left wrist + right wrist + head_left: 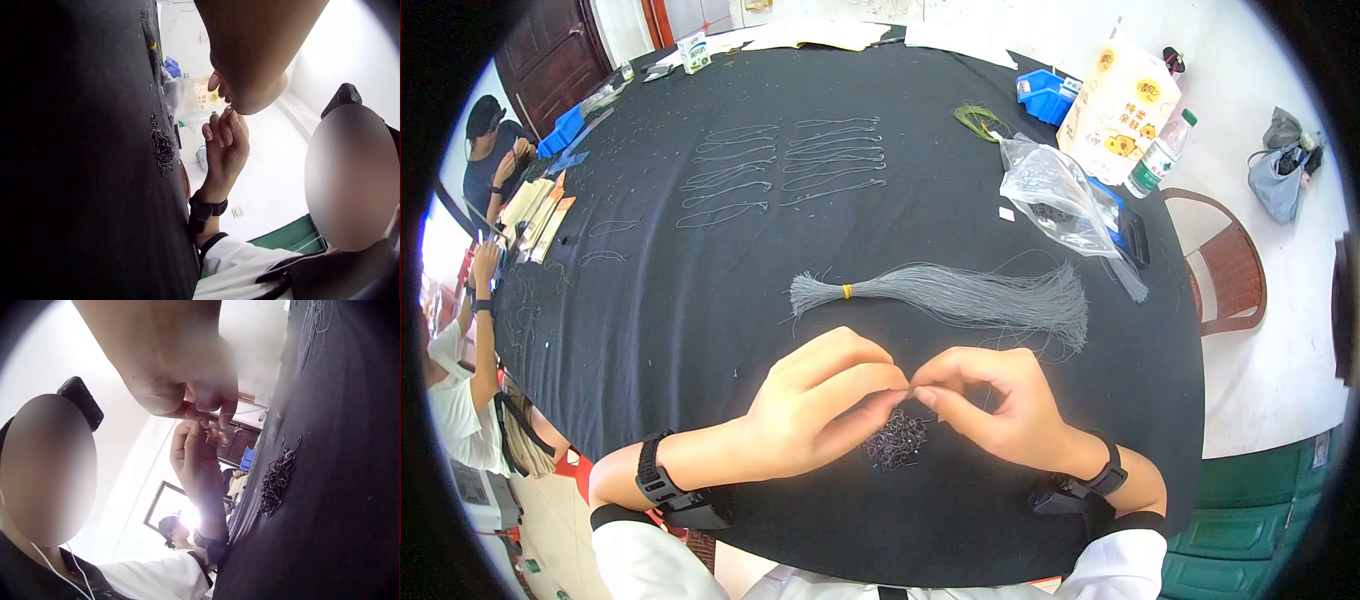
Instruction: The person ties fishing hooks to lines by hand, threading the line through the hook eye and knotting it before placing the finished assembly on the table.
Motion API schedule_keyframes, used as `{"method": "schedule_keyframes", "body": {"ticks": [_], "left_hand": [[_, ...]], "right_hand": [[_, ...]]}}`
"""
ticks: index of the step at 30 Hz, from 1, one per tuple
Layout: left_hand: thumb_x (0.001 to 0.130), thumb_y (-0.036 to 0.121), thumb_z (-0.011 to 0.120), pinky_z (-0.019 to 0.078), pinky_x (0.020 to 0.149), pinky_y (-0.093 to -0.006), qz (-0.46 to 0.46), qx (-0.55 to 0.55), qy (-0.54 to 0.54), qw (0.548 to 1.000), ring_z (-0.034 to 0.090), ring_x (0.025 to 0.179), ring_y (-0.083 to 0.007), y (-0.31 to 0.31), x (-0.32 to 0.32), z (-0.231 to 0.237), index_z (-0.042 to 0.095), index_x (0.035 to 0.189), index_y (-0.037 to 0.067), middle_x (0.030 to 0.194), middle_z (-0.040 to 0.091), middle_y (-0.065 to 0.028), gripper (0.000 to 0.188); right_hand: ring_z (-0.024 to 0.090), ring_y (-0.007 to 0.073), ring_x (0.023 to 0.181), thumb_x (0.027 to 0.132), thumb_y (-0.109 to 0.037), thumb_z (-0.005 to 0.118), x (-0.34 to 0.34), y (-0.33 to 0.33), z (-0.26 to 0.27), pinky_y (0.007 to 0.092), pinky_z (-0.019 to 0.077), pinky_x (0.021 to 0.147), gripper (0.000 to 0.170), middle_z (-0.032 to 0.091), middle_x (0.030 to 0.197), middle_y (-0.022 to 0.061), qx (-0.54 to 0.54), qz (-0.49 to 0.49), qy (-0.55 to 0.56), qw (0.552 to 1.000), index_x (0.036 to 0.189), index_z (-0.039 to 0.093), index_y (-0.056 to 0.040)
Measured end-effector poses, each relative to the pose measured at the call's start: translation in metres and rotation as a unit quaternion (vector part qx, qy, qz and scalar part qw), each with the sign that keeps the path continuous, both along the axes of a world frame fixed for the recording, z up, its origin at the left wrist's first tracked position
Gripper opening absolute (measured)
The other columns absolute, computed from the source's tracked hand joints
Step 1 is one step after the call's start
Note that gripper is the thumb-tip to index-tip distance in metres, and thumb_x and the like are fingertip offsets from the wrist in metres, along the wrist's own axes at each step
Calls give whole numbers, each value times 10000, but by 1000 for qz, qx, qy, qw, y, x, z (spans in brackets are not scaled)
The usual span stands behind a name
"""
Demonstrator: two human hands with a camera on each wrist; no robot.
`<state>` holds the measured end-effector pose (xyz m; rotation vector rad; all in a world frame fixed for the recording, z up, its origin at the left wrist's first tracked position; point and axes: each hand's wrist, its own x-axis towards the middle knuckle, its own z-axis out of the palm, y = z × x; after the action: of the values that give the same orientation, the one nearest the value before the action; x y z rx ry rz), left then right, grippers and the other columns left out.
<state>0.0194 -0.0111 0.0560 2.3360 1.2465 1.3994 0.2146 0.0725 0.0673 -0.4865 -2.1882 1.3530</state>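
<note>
Nearest the head camera, white sleeves (645, 560) lead to 2 bare forearms wearing black wrist straps (662, 478); the left hand (825, 405) and right hand (995, 400) meet fingertip to fingertip above the table (650, 330), each with thumb and finger pinched together at a thin strand (245, 413) that shows in the right wrist view; whatever else the fingertips cover is too small to tell; just below the fingers, on the black cloth, lies a heap of small dark hook-like pieces (897, 445); beyond the hands stretches a bundle of grey strands (970, 295), bound near its left end by a yellow band (847, 291); farther off, looped strands (835, 155) lie in 2 columns; to the right are a clear plastic bag (1050, 195) and a green-capped bottle (1160, 155); 2 other people are at the table's left side
</note>
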Motion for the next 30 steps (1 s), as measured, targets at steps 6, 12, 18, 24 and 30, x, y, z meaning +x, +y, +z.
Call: {"method": "schedule_keyframes", "body": {"ticks": [6, 12, 18, 24, 30], "left_hand": [[683, -56, 726, 492, 607, -342, -5, -8, -7, 1000, 603, 742, -256, 0, 1, -2, 627, 931, 2, 880, 607, -108, 274], [712, -51, 702, 501, 614, -343, 0, -31, -7, 999, 614, 753, -263, -1, 1, -1, 625, 929, 9, 876, 608, -109, 237], [849, 7, 642, 507, 654, -267, 71, -146, -169, 972, 621, 733, -147, 9, -18, 5, 646, 911, 11, 832, 634, -57, 62], [895, 87, 622, 503, 605, -233, 71, -237, -398, 883, 585, 696, -73, 26, -59, 4, 658, 927, -1, 806, 632, -27, 101], [908, 184, 611, 463, 551, -219, 118, -295, -469, 824, 577, 743, -74, 31, -73, 11, 627, 914, 72, 816, 592, 21, 113]], "right_hand": [[570, 33, 671, 877, -61, 637, 1, 1, 3, 206, 474, 615, 89, 640, 729, 6, -156, 7, -16, 988, 920, 671, 9], [554, 28, 649, 901, -95, 616, 1, 2, 3, 199, 454, 596, 113, 626, 718, -3, -179, 26, -31, 983, 924, 652, 10], [570, 50, 623, 899, -106, 626, 23, 27, 11, 199, 452, 579, 113, 624, 710, 8, -186, 8, -79, 979, 892, 654, 4], [599, 77, 632, 874, -62, 634, 89, 72, 7, 218, 484, 595, 76, 642, 734, 27, -62, -138, -115, 982, 888, 661, 8], [596, 84, 637, 873, -46, 628, 135, 97, -1, 219, 482, 578, 72, 643, 739, 37, -41, -192, -131, 972, 881, 657, 20]]}}
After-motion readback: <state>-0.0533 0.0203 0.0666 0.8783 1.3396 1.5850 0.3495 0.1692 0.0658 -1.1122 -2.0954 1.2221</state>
